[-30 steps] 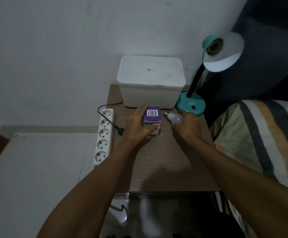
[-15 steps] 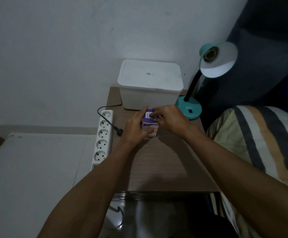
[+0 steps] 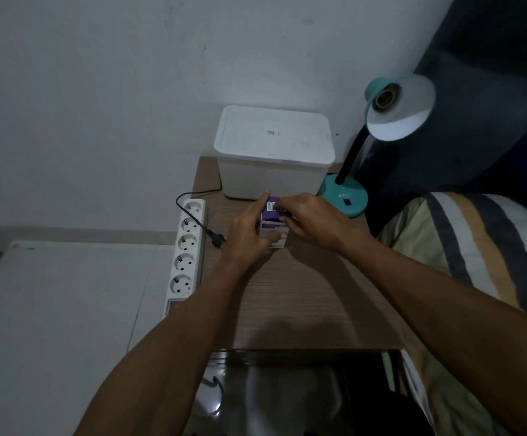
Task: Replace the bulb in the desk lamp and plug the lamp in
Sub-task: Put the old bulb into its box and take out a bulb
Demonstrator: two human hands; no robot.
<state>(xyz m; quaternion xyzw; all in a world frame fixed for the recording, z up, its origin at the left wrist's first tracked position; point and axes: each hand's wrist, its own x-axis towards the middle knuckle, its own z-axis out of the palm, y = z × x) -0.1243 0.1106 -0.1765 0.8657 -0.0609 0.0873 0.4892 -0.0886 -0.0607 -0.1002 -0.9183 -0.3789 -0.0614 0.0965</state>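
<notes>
A small purple and white bulb box [image 3: 278, 244] stands upright on the wooden table [image 3: 303, 294]. My left hand [image 3: 249, 234] grips its left side, thumb across the front. My right hand [image 3: 315, 221] lies over the box's top with its fingertips pinching the top flap beside the barcode. The teal desk lamp [image 3: 347, 196] stands at the back right, its shade [image 3: 403, 121] tilted toward me and the socket [image 3: 386, 97] without a bulb. The lamp's black plug [image 3: 218, 240] lies loose on the table next to a white power strip [image 3: 186, 247]. No loose bulb is visible.
A white lidded container [image 3: 271, 146] sits against the wall behind the box. Striped bedding [image 3: 476, 247] borders the table on the right. A dark glossy surface [image 3: 287, 388] lies below the table's front edge, and a white surface [image 3: 67, 309] spreads to the left.
My right hand left a white bulb lying right of the box and moved left onto the box's top. That bulb is now out of sight. My left hand stayed on the box.
</notes>
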